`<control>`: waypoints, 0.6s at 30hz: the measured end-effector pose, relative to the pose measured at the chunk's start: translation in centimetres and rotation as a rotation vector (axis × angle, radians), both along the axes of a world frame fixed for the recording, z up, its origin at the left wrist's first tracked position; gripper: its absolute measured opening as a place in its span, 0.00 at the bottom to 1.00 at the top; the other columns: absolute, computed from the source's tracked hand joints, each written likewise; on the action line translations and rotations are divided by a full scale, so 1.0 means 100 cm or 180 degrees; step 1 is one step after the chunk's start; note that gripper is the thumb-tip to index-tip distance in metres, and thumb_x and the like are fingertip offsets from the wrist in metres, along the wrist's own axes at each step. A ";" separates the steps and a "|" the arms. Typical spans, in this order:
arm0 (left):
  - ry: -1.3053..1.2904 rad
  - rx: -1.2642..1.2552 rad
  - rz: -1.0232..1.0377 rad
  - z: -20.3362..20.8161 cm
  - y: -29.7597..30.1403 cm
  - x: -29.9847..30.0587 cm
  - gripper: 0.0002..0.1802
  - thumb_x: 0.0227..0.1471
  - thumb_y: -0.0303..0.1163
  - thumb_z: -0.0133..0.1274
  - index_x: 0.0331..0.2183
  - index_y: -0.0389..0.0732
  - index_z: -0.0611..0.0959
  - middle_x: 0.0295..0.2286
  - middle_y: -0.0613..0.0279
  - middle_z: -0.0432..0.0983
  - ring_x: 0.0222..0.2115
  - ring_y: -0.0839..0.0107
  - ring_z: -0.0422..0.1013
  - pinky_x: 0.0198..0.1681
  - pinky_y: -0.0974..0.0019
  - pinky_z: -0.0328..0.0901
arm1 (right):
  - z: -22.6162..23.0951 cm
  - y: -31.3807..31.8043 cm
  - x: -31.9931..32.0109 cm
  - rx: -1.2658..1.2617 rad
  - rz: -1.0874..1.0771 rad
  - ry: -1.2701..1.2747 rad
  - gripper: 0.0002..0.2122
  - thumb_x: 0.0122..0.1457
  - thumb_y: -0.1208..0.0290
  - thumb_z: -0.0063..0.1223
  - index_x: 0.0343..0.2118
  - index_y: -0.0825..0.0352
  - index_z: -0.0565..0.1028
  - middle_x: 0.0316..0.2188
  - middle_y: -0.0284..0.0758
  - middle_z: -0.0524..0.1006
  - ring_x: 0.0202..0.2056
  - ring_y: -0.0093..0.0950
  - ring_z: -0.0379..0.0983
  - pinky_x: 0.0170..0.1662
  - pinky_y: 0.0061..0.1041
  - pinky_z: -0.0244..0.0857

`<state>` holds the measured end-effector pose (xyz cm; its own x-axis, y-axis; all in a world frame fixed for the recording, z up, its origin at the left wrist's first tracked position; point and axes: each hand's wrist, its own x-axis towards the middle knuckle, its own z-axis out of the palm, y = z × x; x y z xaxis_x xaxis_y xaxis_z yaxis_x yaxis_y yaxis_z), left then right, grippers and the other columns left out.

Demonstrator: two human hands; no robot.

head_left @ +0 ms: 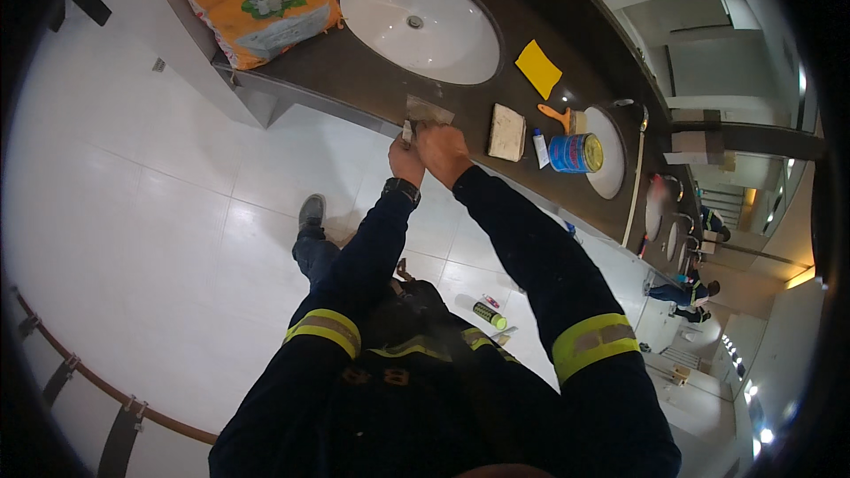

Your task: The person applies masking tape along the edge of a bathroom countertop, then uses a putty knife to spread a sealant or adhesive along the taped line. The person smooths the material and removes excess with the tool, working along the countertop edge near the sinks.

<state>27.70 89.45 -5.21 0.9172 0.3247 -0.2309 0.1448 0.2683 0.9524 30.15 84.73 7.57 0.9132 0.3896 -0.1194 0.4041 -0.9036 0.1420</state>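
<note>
Both hands meet at the front edge of the dark counter (354, 93). My right hand (443, 150) is closed on a flat grey scraper (430, 111), whose wide blade lies over the countertop; its handle is hidden by my fingers. Beside it and touching it, my left hand (405, 162) is closed round a small piece with a pale, narrow end (407, 131); its kind is hard to make out. Just right of my hands lies a whitish, smeared rectangular block (507, 133).
A blue tin (575, 153), a white tube (541, 149), an orange-handled brush (567, 119) and a yellow sheet (538, 70) lie farther right. White basins (421, 26) are set into the counter. An orange sack (252, 4) stands at left. A bottle (489, 315) lies on the floor.
</note>
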 end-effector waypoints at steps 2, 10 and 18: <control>-0.0184 -0.0122 0.0088 -0.017 0.007 0.004 0.14 0.61 0.34 0.52 0.38 0.31 0.83 0.30 0.46 0.83 0.33 0.55 0.79 0.36 0.57 0.70 | 0.000 0.003 0.004 0.0069 0.0308 -0.0041 0.08 0.57 0.69 0.50 0.34 0.68 0.78 0.28 0.45 0.81 0.29 0.43 0.82 0.32 0.40 0.76; -0.0061 -0.0109 -0.0091 -0.014 0.008 0.001 0.14 0.60 0.33 0.53 0.38 0.31 0.83 0.30 0.45 0.83 0.32 0.54 0.79 0.36 0.57 0.70 | -0.003 0.006 0.023 0.0111 0.0191 -0.0149 0.07 0.55 0.71 0.52 0.32 0.68 0.78 0.31 0.46 0.81 0.31 0.43 0.81 0.34 0.41 0.76; 0.0075 0.0147 -0.0178 0.007 0.007 -0.008 0.16 0.59 0.38 0.55 0.39 0.33 0.83 0.31 0.44 0.83 0.34 0.49 0.79 0.37 0.55 0.70 | 0.006 0.016 0.044 -0.0203 0.0009 0.0145 0.10 0.55 0.66 0.53 0.31 0.67 0.81 0.29 0.44 0.81 0.33 0.43 0.82 0.38 0.40 0.76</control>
